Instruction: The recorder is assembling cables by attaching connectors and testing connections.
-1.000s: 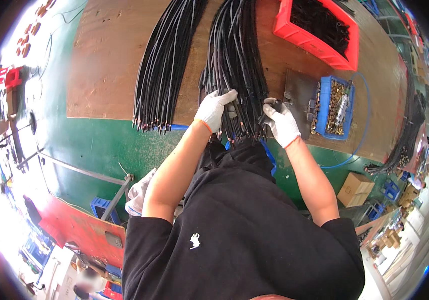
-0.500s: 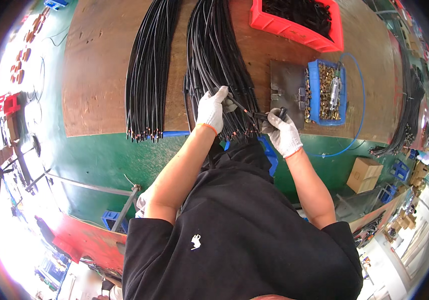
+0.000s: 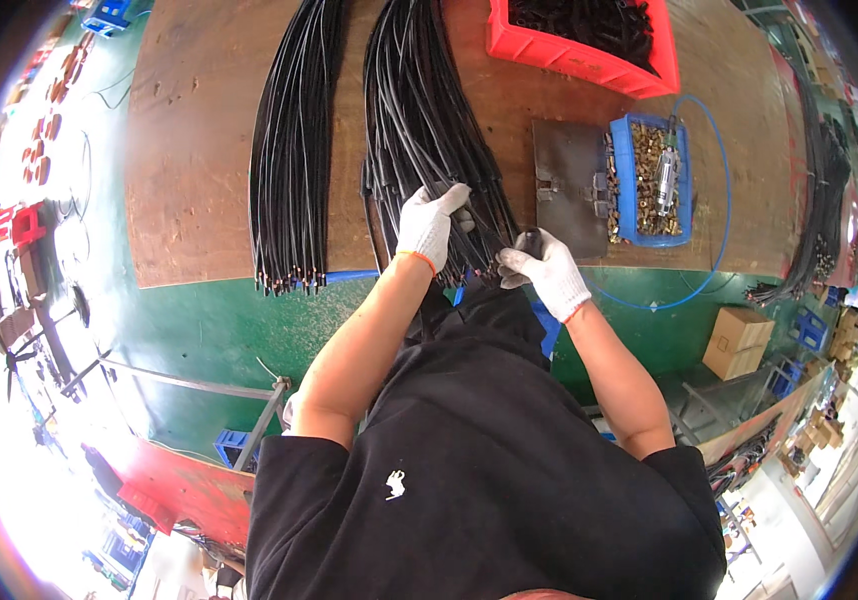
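Both my hands wear white gloves with orange cuffs. My left hand [image 3: 427, 226] is closed round a black cable at the near part of a thick cable bundle [image 3: 419, 110]. Just to its right, my right hand [image 3: 541, 268] pinches a short black tubular piece [image 3: 532, 240], whose lower part the fingers hide. Whether the held cable's tip enters that piece cannot be made out. Bare copper-coloured ends show along the bundle's near edge, between the hands. A second bundle of black cables [image 3: 294, 150] lies to the left, its copper ends hanging over the table edge.
On the brown table [image 3: 189, 170], a red bin [image 3: 589, 62] of black pieces stands at the far right. Nearer is a blue bin [image 3: 622, 200] of brass-coloured fittings, with a metal air tool [image 3: 667, 182] on top and a blue hose [image 3: 728, 200]. Beside it lies a dark hinged plate [image 3: 564, 170].
My right hand has moved slightly left, toward my left hand, and turned over more, covering the cable end that showed between them. The left hand keeps its grip.
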Demonstrator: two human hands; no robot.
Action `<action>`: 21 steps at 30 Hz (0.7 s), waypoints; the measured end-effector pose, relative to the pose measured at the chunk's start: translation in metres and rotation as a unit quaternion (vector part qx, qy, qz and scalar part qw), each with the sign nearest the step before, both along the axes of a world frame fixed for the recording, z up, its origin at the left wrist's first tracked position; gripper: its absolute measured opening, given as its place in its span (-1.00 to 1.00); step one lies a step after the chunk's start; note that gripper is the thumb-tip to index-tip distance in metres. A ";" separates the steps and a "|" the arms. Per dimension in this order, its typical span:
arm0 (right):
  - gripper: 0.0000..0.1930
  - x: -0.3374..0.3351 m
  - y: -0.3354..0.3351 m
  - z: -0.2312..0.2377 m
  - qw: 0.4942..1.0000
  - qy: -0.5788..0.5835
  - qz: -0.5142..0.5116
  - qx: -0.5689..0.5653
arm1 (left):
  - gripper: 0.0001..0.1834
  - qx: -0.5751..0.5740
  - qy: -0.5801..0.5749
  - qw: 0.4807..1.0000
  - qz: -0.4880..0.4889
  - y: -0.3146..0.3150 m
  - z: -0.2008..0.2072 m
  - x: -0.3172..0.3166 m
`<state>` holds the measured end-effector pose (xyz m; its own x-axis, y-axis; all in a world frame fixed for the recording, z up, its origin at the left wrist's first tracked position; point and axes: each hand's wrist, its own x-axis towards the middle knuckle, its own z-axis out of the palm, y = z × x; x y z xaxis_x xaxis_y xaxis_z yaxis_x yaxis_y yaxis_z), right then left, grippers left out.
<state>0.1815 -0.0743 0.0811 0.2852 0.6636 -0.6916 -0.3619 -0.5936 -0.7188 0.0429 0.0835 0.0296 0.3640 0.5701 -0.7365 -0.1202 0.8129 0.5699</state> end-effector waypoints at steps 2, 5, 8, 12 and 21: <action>-0.77 -0.003 0.013 -0.007 1.000 -0.007 0.028 0.012 | -0.85 -0.004 0.007 0.999 -0.035 0.005 -0.002 -0.005; -0.77 -0.007 0.037 -0.032 0.997 -0.010 0.067 0.028 | -0.85 -0.004 0.010 0.997 -0.073 0.011 0.001 -0.011; -0.79 -0.016 0.073 -0.042 0.990 -0.063 0.121 0.030 | -0.77 0.002 0.050 0.994 -0.101 0.019 0.003 -0.026; -0.74 -0.023 0.120 -0.073 0.986 -0.117 0.119 0.007 | -0.51 0.002 0.100 0.994 -0.051 0.026 -0.006 -0.056; -0.30 -0.017 0.206 -0.062 0.861 -0.429 0.266 -0.057 | -0.79 -0.075 -0.050 0.995 0.046 0.038 -0.011 -0.091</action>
<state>0.1642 0.1320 0.0194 0.3998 0.8004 -0.4467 0.6197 -0.5951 -0.5117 -0.0485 0.1218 0.0188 0.3916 0.4900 -0.7788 -0.2475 0.8713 0.4238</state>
